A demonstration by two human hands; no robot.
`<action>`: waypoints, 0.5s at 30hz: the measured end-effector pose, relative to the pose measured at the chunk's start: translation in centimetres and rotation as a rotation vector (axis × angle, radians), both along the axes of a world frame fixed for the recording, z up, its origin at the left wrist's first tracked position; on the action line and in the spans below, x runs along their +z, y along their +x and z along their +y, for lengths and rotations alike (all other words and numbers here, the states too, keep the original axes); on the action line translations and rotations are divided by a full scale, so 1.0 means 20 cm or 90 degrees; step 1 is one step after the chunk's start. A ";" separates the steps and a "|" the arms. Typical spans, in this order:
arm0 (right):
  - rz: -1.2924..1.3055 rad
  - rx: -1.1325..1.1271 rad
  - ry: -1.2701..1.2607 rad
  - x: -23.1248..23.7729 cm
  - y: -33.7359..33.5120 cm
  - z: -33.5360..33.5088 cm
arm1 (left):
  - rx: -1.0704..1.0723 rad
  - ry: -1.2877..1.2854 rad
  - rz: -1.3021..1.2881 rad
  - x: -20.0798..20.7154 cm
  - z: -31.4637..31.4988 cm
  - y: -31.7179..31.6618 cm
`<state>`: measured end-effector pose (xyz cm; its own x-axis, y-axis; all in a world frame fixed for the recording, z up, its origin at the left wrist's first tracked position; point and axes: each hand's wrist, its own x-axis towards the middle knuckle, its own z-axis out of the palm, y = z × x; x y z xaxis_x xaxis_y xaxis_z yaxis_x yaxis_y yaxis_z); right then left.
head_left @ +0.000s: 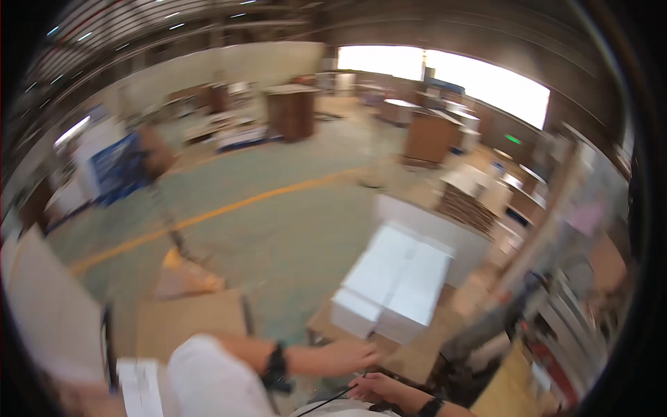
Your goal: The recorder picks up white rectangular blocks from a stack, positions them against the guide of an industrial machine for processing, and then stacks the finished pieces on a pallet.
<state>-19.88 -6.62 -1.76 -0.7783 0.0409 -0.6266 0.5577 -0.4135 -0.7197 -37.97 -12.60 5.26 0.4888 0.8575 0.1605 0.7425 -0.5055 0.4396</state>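
My left hand [342,357] reaches across from the left, its fingers drawn together near the close edge of a white carton stack. What those fingers hold, if anything, is lost in blur. Just below and to the right, my right hand [376,388] has curled fingers around a thin black cord [326,403] that runs down to the lower edge. Both wrists wear black bands. In front of my hands, white cartons [394,278] sit side by side on a brown board, with a dark line along the gap between them.
A white panel [417,215] stands behind the cartons. Cluttered shelving [556,333] is close on my right. At left are a brown cardboard sheet [194,320], a white board [52,306] and a yellow-orange wrapped item [184,274]. Brown stacks [292,115] stand farther off.
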 end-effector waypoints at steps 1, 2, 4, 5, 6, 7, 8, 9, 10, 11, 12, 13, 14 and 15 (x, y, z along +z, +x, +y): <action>-0.106 -0.054 -0.040 -0.04 0.06 0.02 | -0.050 -0.031 -0.015 -0.07 -0.12 0.01; -0.065 -0.059 -0.049 -0.07 0.09 0.05 | -0.007 -0.166 -0.073 -0.13 -0.21 0.03; -0.065 -0.164 -0.037 -0.11 0.15 0.09 | 0.176 -0.432 -0.176 -0.22 -0.32 0.09; -0.010 -0.144 -0.062 -0.11 0.16 0.11 | 0.192 -0.429 -0.225 -0.25 -0.31 0.09; 0.069 -0.119 -0.079 -0.11 0.17 0.12 | 0.182 -0.422 -0.227 -0.27 -0.26 0.10; 0.065 -0.176 -0.078 -0.10 0.18 0.13 | 0.163 -0.419 -0.229 -0.28 -0.20 0.11; 0.056 -0.161 -0.058 -0.08 0.19 0.13 | 0.138 -0.415 -0.225 -0.28 -0.12 0.12; 0.043 -0.148 -0.038 -0.07 0.20 0.13 | 0.107 -0.408 -0.219 -0.29 -0.03 0.15; 0.090 -0.169 -0.042 -0.05 0.23 0.15 | 0.072 -0.408 -0.214 -0.28 0.06 0.18; 0.100 -0.237 -0.037 -0.01 0.27 0.17 | 0.030 -0.406 -0.203 -0.26 0.15 0.23; 0.091 -0.235 0.039 0.03 0.33 0.21 | -0.007 -0.407 -0.194 -0.25 0.24 0.29; 0.030 -0.220 0.123 0.08 0.39 0.23 | -0.046 -0.411 -0.182 -0.24 0.30 0.36; 0.106 -0.301 0.133 0.15 0.48 0.26 | -0.078 -0.417 -0.171 -0.22 0.37 0.42; 0.103 -0.359 0.156 0.23 0.61 0.30 | -0.114 -0.422 -0.154 -0.22 0.41 0.49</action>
<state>-7.61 -0.59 2.79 -0.6793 0.5997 -0.4230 0.1781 -0.4244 -0.8878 -28.09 -4.38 0.94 0.6474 0.7221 -0.2437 0.5161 -0.1801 0.8374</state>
